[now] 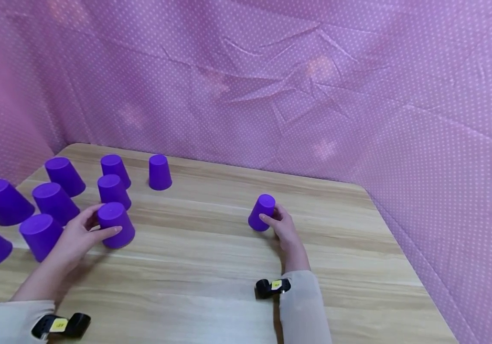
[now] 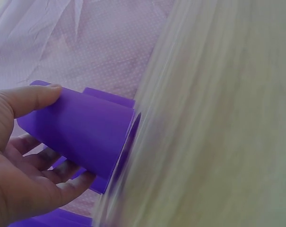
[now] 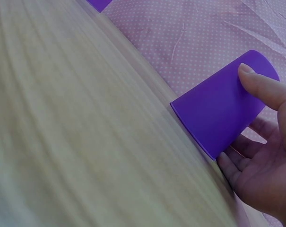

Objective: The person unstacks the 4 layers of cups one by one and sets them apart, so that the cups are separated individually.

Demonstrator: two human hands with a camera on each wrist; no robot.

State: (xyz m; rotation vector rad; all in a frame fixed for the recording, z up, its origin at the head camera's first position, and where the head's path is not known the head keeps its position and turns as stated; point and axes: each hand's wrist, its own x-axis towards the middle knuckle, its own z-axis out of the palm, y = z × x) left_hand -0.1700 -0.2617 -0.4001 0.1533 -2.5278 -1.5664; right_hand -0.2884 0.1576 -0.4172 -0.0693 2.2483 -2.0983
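On the left of the table, my left hand (image 1: 76,236) holds an upside-down purple cup (image 1: 115,225), thumb on the near side and fingers around the back. The left wrist view shows this cup (image 2: 81,130) with its rim very close to the tabletop; whether it touches I cannot tell. Farther right, my right hand (image 1: 286,229) grips another upside-down purple cup (image 1: 262,210) between thumb and fingers. In the right wrist view that cup (image 3: 225,106) has its wide rim down at the table surface. Its far side is hidden.
Several more upside-down purple cups, such as one cup (image 1: 55,203) and another cup (image 1: 41,235), stand at the left in rows. A single cup (image 1: 160,173) stands near the back edge. Pink dotted cloth (image 1: 246,86) hangs behind the wooden table (image 1: 194,267).
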